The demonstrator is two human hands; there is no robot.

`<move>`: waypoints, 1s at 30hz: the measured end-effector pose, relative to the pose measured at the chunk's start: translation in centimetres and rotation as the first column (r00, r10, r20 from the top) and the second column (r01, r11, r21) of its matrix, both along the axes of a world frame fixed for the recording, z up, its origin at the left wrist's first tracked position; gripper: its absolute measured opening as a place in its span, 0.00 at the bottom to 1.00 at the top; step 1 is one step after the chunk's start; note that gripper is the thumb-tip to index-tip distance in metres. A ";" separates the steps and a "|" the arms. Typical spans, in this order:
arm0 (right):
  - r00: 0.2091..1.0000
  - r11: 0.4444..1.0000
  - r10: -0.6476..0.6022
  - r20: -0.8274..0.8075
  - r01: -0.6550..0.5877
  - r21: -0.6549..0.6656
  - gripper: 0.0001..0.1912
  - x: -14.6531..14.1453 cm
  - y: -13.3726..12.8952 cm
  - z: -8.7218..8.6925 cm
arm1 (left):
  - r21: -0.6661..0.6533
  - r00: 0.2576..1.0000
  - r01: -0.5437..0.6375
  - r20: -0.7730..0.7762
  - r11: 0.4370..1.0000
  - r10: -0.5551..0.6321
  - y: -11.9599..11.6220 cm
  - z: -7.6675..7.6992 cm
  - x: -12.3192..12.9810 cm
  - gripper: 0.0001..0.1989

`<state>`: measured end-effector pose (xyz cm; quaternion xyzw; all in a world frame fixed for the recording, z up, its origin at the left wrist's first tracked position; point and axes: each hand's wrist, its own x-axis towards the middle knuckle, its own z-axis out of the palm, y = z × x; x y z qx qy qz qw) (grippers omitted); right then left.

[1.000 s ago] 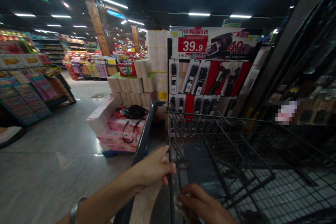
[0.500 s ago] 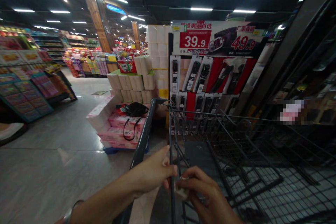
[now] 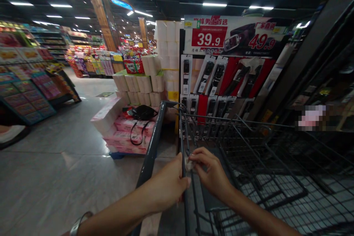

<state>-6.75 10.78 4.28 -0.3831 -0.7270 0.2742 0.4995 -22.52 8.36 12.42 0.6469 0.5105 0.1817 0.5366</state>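
Note:
A dark grey shopping cart (image 3: 151,155) stands in front of me, its wire basket (image 3: 276,188) on the right. My left hand (image 3: 174,179) is closed round a thin metal bar just inside the cart's thick handle. Beside it, my right hand (image 3: 211,171) pinches a small crumpled whitish cloth or tissue (image 3: 189,165) between thumb and fingers, against the thin rods. The cloth is partly covered by the fingertips, so its exact kind is unclear.
A belt display (image 3: 215,77) with a price sign (image 3: 235,38) stands beyond the cart. Left of it are stacked paper packs (image 3: 138,83) and pink packs (image 3: 124,140), with a black bag (image 3: 143,112) on top. A slanted goods shelf (image 3: 27,92) is at the left.
My right hand has moved up and forward along the rods with the whitish cloth. The left hand has shifted slightly and wraps the bar, its index finger no longer stretched out.

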 end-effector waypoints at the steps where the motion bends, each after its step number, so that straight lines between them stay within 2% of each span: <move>1: 1.000 1.000 -0.010 0.002 0.010 0.012 0.15 0.0 0.4 -0.1 | 0.027 1.000 0.004 -0.005 1.000 -0.004 0.0 0.0 0.0 0.18; 8: 0.998 0.996 -0.011 0.065 0.005 0.094 0.16 0.2 2.2 -0.5 | 0.081 0.999 0.029 -0.035 0.996 -0.026 0.1 0.1 0.0 0.23; 11: 0.996 0.997 -0.078 0.050 0.077 0.027 0.15 0.2 2.9 -0.8 | 0.138 0.997 0.014 -0.074 0.990 -0.003 0.3 0.3 0.0 0.18; 14: 0.994 0.991 -0.101 0.044 0.104 -0.082 0.15 0.3 2.8 -1.0 | 0.118 0.995 -0.014 -0.101 0.993 0.026 0.6 0.2 0.0 0.11; 18: 0.997 0.988 0.052 0.055 -0.044 -0.150 0.15 0.9 0.4 -0.6 | 0.022 0.994 -0.068 -0.084 0.997 0.069 1.2 -0.3 0.0 0.10; 22: 0.975 0.959 0.207 0.076 -0.187 -0.214 0.15 1.7 -3.7 0.3 | 0.050 0.991 -0.093 -0.094 0.994 0.097 1.5 -0.5 0.0 0.11; 25: 0.958 0.946 0.261 0.121 -0.229 -0.229 0.15 2.3 -6.5 0.9 | 0.055 0.990 -0.084 -0.112 0.995 0.089 1.5 -0.1 0.1 0.12; 30: 0.910 0.905 0.391 0.141 -0.352 -0.240 0.16 3.5 -9.2 0.5 | 0.048 0.985 -0.069 -0.154 0.996 0.076 1.6 0.2 0.5 0.15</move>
